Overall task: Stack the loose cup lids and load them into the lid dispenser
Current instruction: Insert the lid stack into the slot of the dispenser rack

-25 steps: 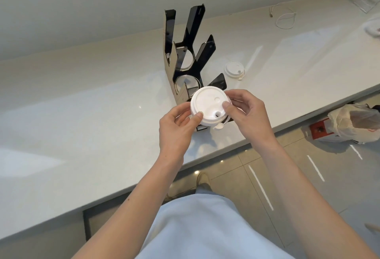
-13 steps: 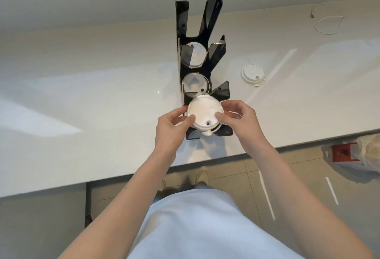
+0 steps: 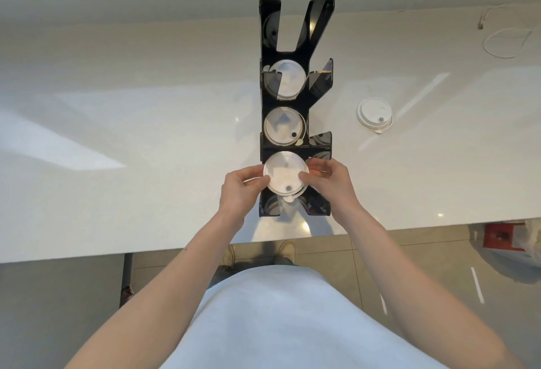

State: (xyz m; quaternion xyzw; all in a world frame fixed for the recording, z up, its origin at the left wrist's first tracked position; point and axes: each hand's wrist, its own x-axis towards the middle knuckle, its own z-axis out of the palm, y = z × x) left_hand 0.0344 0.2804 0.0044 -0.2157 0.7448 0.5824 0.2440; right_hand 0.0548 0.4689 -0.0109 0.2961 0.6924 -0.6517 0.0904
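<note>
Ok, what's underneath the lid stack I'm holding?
Under the lid stack sits the black dispenser's nearest slot. Its dark base shows in front; the stack hides whatever lies directly beneath.

i see both hands over the white counter (image 3: 146, 140), holding a stack of lids (image 3: 285, 174) between them. the left hand (image 3: 240, 190) pinches its left edge with thumb and fingers, and the right hand (image 3: 328, 182) grips the right edge. the stack sits at the mouth of the nearest compartment of the black lid dispenser (image 3: 295, 55), its sip hole toward me. the next two compartments farther back each show a white lid inside. one loose lid (image 3: 374, 116) lies flat on the counter to the right of the dispenser, well apart from it. a thin white cord (image 3: 503, 43) loops at the far right of the counter. below the counter edge i see tiled floor and shoe tips.
</note>
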